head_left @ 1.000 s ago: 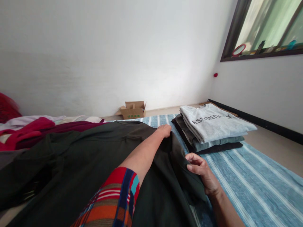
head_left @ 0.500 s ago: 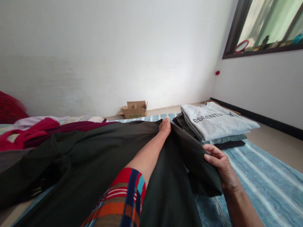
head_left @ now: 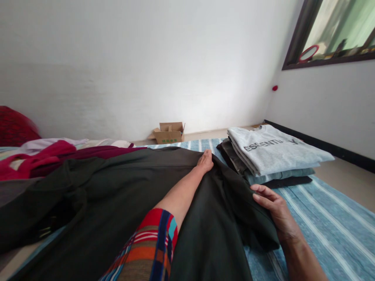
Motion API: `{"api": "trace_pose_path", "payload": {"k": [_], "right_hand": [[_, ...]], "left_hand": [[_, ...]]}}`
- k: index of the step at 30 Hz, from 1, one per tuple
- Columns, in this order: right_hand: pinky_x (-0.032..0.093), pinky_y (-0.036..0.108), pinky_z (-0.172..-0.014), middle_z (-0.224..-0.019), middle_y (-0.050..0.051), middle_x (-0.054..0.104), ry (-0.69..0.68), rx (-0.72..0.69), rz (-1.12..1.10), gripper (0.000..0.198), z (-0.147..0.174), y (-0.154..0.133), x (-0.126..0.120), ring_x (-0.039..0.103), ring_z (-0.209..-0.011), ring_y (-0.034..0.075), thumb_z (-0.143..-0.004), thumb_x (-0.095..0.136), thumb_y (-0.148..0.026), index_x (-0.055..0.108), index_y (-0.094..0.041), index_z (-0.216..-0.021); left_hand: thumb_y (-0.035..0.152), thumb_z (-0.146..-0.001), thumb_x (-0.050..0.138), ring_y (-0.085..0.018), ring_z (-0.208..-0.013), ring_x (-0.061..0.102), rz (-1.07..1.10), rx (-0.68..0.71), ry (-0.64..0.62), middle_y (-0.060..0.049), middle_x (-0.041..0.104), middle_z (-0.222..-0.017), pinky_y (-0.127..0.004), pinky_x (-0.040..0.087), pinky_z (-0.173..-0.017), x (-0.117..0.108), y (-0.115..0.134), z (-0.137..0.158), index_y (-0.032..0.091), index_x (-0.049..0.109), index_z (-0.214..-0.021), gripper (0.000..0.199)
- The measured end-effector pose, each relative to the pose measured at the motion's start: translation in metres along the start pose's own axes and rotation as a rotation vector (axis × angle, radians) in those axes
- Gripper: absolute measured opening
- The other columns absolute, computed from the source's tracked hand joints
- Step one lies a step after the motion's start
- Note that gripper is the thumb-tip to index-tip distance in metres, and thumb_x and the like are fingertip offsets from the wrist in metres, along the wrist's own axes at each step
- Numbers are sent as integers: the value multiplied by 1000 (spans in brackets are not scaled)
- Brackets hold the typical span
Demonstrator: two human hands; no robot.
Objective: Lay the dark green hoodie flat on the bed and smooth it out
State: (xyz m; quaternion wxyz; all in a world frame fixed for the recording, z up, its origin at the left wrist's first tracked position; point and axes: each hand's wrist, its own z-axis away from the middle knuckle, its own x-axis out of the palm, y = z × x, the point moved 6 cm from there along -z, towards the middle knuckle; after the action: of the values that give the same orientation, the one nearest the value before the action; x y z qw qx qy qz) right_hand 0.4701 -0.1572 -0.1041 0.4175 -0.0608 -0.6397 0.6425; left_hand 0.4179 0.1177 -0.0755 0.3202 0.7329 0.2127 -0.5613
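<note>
A dark long-sleeved top [head_left: 125, 195] lies spread over the bed in front of me, its neckline toward the far side. My left hand [head_left: 206, 159] is closed on the top at its right shoulder; the fingertips are hidden in the fabric. On the right, my right hand [head_left: 274, 208] pinches the edge of the same top's sleeve between thumb and fingers. That sleeve bends toward me from the shoulder. Just beyond my right hand sits a stack of folded clothes, with a light grey lettered shirt [head_left: 278, 150] uppermost.
Blue striped bedding [head_left: 331, 210] covers the surface. Loose garments, among them a red one [head_left: 55, 154], lie in a heap at the left. An open cardboard box [head_left: 169, 134] stands against the white wall. A dark-framed window [head_left: 295, 43] is at upper right.
My left hand has lowered slightly with the shoulder fabric, and the top lies flatter around the neckline. My right hand keeps its hold on the sleeve. The view has shifted a little.
</note>
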Motion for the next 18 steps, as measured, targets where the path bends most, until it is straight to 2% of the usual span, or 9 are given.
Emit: {"api": "trace_pose_path", "payload": {"k": [4, 9, 13, 18], "right_hand": [[51, 32, -62, -77, 1, 71, 17, -13, 36, 37, -1, 2, -1, 65, -66, 21, -55, 84, -32, 69, -23, -87], [51, 30, -66, -78, 1, 72, 8, 34, 46, 35, -4, 9, 2, 66, -67, 20, -55, 85, -32, 70, -24, -86], [51, 28, -66, -77, 1, 72, -32, 69, 88, 34, -7, 15, 4, 65, -67, 19, -55, 85, -32, 71, -23, -84], [51, 28, -66, -78, 1, 72, -35, 98, 78, 34, -8, 19, 2, 66, -67, 18, -54, 86, -31, 71, -23, -84]], "left_hand": [[13, -83, 50, -25, -112, 55, -113, -69, -4, -12, 47, -131, -33, 43, -93, -25, -44, -5, 21, 45, -123, 41], [10, -83, 49, -26, -116, 51, -242, -101, -83, -12, 49, -131, -38, 39, -97, -49, -91, -20, 22, 50, -120, 39], [8, -77, 57, -26, -120, 49, -288, -43, -194, -10, 54, -130, -37, 36, -101, -47, -102, -38, 25, 57, -116, 42], [12, -67, 68, -34, -113, 53, -327, -85, -266, -19, 61, -119, -41, 41, -95, -36, -110, -50, 14, 66, -103, 36]]}}
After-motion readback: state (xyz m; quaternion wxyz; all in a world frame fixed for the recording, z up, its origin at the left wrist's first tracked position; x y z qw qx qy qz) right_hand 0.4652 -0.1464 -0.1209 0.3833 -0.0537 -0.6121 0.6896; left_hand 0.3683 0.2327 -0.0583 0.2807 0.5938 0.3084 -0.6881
